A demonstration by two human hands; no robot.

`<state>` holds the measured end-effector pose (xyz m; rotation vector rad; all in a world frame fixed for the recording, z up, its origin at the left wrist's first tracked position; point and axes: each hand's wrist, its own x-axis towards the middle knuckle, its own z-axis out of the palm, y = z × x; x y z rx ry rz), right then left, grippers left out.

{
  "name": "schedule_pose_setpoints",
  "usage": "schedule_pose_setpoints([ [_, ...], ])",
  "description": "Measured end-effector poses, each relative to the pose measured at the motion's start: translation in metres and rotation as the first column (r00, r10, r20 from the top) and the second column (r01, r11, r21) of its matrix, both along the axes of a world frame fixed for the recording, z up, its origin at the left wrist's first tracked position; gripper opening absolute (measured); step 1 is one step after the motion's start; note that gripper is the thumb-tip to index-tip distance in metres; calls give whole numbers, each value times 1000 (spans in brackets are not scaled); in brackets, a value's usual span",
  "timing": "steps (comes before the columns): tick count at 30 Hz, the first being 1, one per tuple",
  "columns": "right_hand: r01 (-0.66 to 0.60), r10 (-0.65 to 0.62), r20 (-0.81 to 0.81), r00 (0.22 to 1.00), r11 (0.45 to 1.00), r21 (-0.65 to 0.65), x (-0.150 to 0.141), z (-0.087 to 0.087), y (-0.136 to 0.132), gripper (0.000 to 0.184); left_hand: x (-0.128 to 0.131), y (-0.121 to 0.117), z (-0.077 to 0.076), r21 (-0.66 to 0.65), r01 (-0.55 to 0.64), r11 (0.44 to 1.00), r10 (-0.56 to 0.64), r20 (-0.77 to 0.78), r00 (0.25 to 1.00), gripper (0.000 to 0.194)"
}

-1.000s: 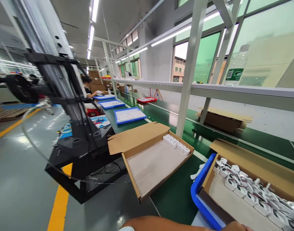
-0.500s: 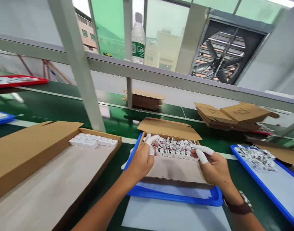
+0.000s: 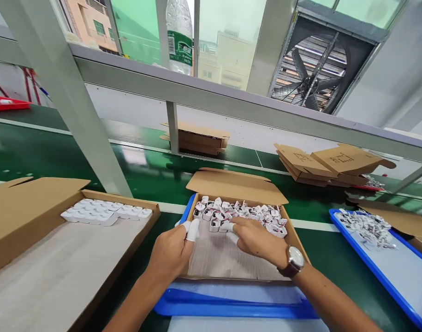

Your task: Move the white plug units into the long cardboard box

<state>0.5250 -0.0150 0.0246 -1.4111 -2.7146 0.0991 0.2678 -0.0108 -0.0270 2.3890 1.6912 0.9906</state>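
Note:
A shallow cardboard box [image 3: 238,269] sits in a blue tray [image 3: 231,304]. Small white plastic housings [image 3: 273,221] with dark and red wires fill its far part, standing in rows. My right hand [image 3: 257,237], a watch at its wrist, reaches over the box from the right. Its white-covered fingertips close on a white housing at the near edge of the rows, partly hidden by the fingers. By the box's left wall is my left hand [image 3: 172,251], thumb and forefinger in white covers pressed together. What lies between them cannot be made out.
At left lies a larger open cardboard box [image 3: 75,263] with white plastic pieces [image 3: 93,212] at its far end. Another blue tray [image 3: 397,276] on the right holds a heap of wired parts [image 3: 366,230]. Behind stand flattened cartons [image 3: 321,161] and a grey metal post [image 3: 82,101].
My right hand has moved left from the box's right side to the middle of the near row. My left hand has drawn back toward me and left. The view has shifted slightly.

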Motion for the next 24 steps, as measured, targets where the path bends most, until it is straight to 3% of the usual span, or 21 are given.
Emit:
schedule_pose_setpoints([
  [4, -80, 76, 143, 987, 997, 22, -38, -23, 27, 24, -1, -1, -4, 137, 18, 990, -32, 102, 994, 31],
  [10, -91, 64, 263, 963, 992, 91, -64, -44, 47, 21, 2, 4, -13, 210, 60, 976, -79, 80, 994, 31],
  [14, -95, 45, 269, 962, 980, 173, -62, -41, 40, 17, 2, 4, -14, 166, 104, 981, -131, 164, 978, 29],
  [19, -112, 52, 181, 982, 935, 338, -46, -27, 13, 19, 6, -6, -2, 88, 162, 983, -179, 252, 951, 31],
  [21, -133, 80, 144, 986, 907, 400, -39, -23, -2, 23, 10, -12, 3, -45, 276, 960, -237, 392, 889, 33],
  [22, -144, 96, 133, 987, 893, 427, -37, -22, -10, 25, 13, -14, 6, -123, 372, 920, -266, 499, 825, 35],
  [24, -174, 153, 84, 985, 853, 492, -32, -20, -24, 28, 18, -19, 11, -220, 589, 778, -265, 735, 624, 44],
])
